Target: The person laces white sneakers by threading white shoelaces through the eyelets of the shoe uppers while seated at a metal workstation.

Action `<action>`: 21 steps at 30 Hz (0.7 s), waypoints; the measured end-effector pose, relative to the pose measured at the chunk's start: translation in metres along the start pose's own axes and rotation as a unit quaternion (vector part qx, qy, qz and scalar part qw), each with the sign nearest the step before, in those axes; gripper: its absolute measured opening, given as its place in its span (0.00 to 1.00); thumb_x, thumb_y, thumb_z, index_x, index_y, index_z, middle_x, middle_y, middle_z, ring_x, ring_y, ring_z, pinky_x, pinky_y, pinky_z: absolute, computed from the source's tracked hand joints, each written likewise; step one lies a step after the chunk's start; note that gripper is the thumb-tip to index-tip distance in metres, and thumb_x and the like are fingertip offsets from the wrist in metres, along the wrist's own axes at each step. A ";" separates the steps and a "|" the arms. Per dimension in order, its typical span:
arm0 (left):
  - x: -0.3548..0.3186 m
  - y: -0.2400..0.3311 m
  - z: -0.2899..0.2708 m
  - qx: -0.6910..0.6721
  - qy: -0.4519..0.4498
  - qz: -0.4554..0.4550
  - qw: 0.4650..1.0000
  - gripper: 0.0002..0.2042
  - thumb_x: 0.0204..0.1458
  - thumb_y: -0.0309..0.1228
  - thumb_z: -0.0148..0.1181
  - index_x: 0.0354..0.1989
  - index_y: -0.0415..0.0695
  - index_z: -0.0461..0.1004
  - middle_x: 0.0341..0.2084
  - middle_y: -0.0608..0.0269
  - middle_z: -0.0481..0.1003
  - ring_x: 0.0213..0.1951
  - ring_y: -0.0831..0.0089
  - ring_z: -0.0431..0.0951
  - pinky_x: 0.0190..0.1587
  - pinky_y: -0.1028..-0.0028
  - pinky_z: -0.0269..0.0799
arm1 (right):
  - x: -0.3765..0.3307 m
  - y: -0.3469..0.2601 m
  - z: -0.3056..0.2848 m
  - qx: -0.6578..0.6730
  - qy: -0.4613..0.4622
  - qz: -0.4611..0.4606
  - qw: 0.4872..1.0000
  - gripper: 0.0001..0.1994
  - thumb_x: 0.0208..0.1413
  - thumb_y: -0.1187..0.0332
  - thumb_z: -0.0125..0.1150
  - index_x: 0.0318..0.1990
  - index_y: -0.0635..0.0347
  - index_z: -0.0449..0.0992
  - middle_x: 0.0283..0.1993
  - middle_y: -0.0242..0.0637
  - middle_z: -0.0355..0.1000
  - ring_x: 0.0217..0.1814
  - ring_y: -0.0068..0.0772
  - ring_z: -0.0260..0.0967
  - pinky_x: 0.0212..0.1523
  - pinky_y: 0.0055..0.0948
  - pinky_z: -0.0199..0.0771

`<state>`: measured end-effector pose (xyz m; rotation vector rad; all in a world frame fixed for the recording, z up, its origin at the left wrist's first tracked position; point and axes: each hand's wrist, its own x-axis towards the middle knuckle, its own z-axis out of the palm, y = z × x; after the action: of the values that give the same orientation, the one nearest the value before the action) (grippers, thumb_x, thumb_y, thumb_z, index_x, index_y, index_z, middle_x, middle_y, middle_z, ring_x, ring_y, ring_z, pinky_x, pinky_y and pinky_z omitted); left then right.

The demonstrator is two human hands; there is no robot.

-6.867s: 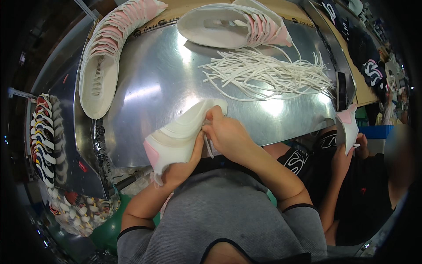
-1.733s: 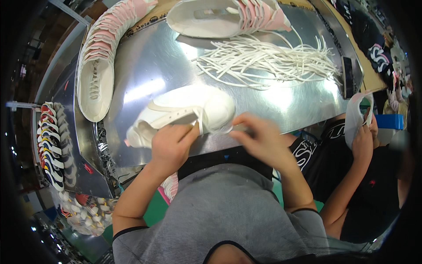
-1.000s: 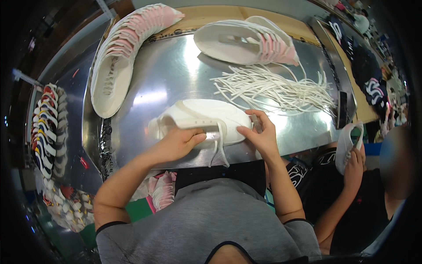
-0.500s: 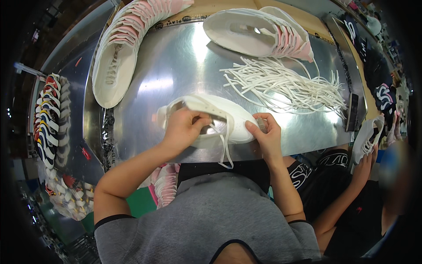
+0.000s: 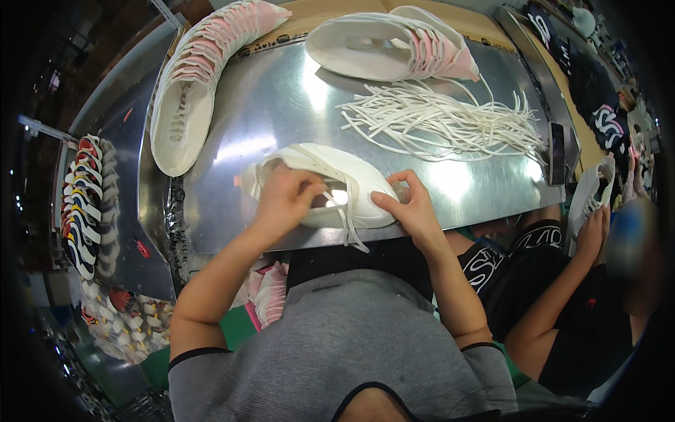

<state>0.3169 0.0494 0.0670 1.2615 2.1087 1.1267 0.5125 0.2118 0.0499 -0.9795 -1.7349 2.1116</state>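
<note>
Okay, closest in there's a pink-and-white bundle tucked lower than the upper and off to its left. Then a lace, loose ends flopping off the upper's near side. Looks thin and limp, so I'd figure it weighs basically nothing and wants a pinch rather than a fist.

The upper sits on a shiny metal surface, right by the near edge, toe pointing right. Left fingers are in at its opening and look pinched on the lace, thumb against index. Right fingers have the toe end, thumb pressed on top; can't tell how far the rest tuck under.

No sole on it that I can see, so my guess is light and soft, bendy round the opening, a bit firmer at the toe. I doubt it's fragile, but it'd probably slide on bare metal, so the toe is the spot to steady it, and the eyelet edge is decent for a second hold.

Past the upper to the right there's a pile of laces. Further back are a curved stack left of it and a shorter stack behind.
</note>
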 end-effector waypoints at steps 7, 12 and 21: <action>-0.041 -0.020 -0.095 0.243 0.225 0.081 0.940 0.04 0.55 0.25 0.62 0.33 0.39 0.74 0.30 0.63 0.73 0.35 0.72 0.72 0.38 0.75 0.69 | -0.001 0.013 -0.001 0.074 0.104 -0.072 0.989 0.22 0.49 0.66 0.74 0.46 0.60 0.66 0.33 0.40 0.75 0.32 0.23 0.72 0.29 0.23 0.70; -0.149 -0.116 -0.240 0.409 0.374 -0.127 0.823 0.02 0.54 0.23 0.60 0.34 0.37 0.75 0.29 0.57 0.75 0.33 0.65 0.74 0.39 0.70 0.70 | -0.004 0.015 -0.018 0.082 0.096 -0.088 0.988 0.21 0.50 0.69 0.73 0.45 0.60 0.65 0.35 0.40 0.75 0.31 0.22 0.72 0.29 0.21 0.70; -0.165 -0.164 -0.283 0.415 0.433 -0.156 0.785 0.07 0.55 0.29 0.63 0.34 0.37 0.75 0.28 0.56 0.75 0.28 0.66 0.72 0.35 0.69 0.69 | 0.002 0.021 -0.030 0.071 0.104 -0.089 0.988 0.19 0.50 0.67 0.73 0.42 0.59 0.66 0.32 0.34 0.72 0.30 0.18 0.67 0.28 0.19 0.65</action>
<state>0.1145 -0.2550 0.0895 0.5932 3.6151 0.6470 0.5343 0.2305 0.0277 -0.9307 -1.4918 1.9163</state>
